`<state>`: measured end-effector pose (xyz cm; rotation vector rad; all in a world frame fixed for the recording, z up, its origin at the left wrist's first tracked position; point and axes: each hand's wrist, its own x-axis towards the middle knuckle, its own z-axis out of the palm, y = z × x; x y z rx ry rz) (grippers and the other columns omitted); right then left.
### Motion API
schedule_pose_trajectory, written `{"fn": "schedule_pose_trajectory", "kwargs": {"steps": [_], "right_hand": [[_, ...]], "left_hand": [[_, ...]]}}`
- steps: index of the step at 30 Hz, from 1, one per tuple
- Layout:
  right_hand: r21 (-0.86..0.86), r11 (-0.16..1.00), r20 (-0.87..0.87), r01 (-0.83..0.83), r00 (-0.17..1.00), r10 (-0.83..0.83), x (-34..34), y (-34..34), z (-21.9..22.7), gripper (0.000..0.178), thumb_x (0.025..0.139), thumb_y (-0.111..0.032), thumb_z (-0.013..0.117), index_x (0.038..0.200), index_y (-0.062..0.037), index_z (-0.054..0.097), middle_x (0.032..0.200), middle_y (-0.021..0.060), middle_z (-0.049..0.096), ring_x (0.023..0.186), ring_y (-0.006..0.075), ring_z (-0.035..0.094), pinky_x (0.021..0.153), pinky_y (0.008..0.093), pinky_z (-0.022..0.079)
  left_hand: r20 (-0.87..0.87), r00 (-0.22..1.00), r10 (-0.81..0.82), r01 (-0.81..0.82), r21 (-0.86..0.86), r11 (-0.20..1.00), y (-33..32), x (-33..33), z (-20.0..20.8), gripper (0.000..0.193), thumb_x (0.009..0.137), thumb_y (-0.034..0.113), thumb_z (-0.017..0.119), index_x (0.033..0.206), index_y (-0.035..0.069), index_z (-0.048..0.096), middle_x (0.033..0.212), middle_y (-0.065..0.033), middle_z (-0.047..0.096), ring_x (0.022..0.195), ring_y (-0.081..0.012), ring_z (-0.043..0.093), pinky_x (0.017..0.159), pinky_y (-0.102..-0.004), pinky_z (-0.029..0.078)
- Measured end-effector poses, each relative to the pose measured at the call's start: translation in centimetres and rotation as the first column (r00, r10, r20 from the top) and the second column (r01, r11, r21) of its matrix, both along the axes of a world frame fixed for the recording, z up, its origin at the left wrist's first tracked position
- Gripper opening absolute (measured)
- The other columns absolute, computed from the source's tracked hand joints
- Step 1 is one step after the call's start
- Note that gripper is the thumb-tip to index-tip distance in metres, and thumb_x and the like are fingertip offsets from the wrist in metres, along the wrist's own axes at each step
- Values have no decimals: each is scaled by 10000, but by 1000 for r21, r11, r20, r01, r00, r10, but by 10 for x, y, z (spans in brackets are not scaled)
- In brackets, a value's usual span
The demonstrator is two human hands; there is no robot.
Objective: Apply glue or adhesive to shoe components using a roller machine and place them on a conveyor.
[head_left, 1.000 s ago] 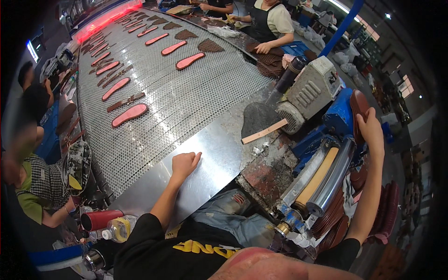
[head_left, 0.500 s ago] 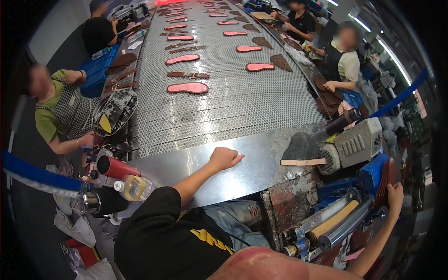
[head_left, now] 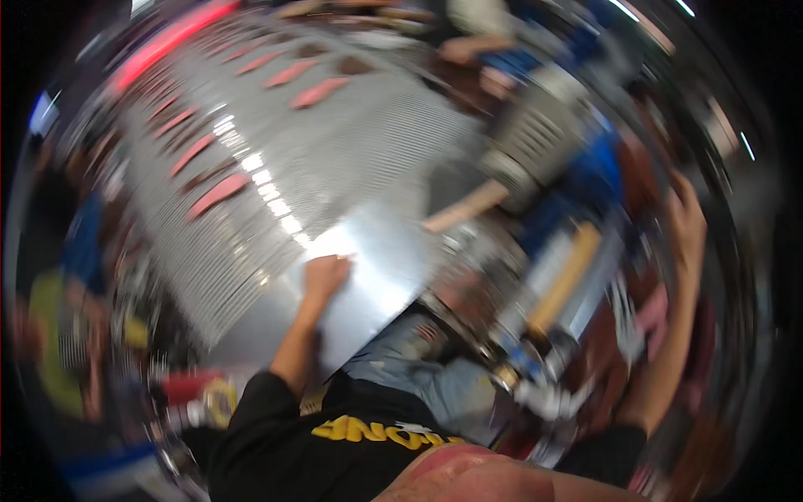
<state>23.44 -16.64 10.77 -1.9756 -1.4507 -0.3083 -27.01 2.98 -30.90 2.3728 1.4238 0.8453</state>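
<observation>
The picture is blurred by fast head motion. My left hand (head_left: 324, 274) rests flat on the shiny steel apron (head_left: 376, 276) at the near end of a metal mesh conveyor (head_left: 276, 159) and holds nothing. Pink and brown shoe insoles (head_left: 219, 194) lie in rows on the belt, well beyond that hand. My right hand (head_left: 684, 219) is stretched out far to the right, up by a stack of dark brown pieces (head_left: 644, 180); the blur hides whether its fingers grip anything.
A grey machine (head_left: 535, 146) with a wooden strip (head_left: 464, 209) stands right of the belt. Below it lie a blue frame and rollers (head_left: 565, 276). Other people work along the left side (head_left: 58, 335) and at the far end (head_left: 477, 25).
The view has swung back and blurred. My left hand stays on the steel apron. My right arm has lifted higher toward the brown stack on the right.
</observation>
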Motion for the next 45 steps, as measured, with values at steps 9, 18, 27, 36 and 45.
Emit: {"fn": "schedule_pose_trajectory", "kwargs": {"steps": [9,18,27,36,45], "right_hand": [[-94,981,142,167,978,-153,-35,-209,-85,527,711,-307,780,1086,11,591,974,155,614,922,322,607,815,359,476],[-144,987,167,-69,982,93,-57,-139,-107,518,666,-294,810,1033,19,621,983,160,629,916,328,606,803,375,486],[-47,994,124,99,988,-92,-76,-175,-139,298,787,-118,695,1032,19,594,1023,167,610,961,337,579,856,391,454],[-123,984,3,126,992,-127,-82,-180,-156,103,824,-20,645,889,35,588,873,141,599,795,285,592,741,331,469],[-164,957,-33,240,968,-248,-71,-214,-179,98,879,-48,604,846,41,580,797,122,583,711,237,569,667,317,450]], "left_hand": [[309,920,-240,363,-446,818,3,98,105,355,903,247,629,696,-41,613,583,-53,561,567,-77,457,531,-297,374],[192,56,-980,998,-21,53,-23,271,291,826,684,388,814,1368,74,473,1478,-124,383,1364,-288,363,1093,-399,344],[-17,139,-990,990,16,138,22,259,283,722,639,168,813,1281,67,497,1305,-130,521,1189,-319,520,992,-385,444],[551,472,-688,849,-496,185,99,158,180,741,751,151,762,1403,122,413,1301,-109,534,1149,-228,555,974,-358,473],[556,515,653,503,-812,295,169,-45,51,618,996,546,321,1304,35,477,1273,-160,554,1074,-278,607,887,-442,521]]}}
